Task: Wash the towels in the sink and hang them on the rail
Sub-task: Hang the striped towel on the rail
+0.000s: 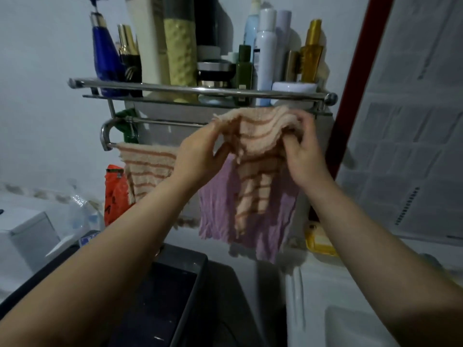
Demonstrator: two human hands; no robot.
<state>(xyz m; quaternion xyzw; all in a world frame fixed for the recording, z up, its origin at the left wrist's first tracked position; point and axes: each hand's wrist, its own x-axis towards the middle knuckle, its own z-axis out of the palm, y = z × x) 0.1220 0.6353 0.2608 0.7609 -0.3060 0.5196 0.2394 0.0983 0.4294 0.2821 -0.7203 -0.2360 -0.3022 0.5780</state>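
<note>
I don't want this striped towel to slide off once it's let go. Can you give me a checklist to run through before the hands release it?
1. Left hand grips striped towel: ok.
2. Right hand grips it: ok.
3. Towel draped over the rail: cannot tell, hands hide it.
4. Towel spread flat: not ok, bunched.
5. Clear of purple towel: not ok, overlaps it.
</note>
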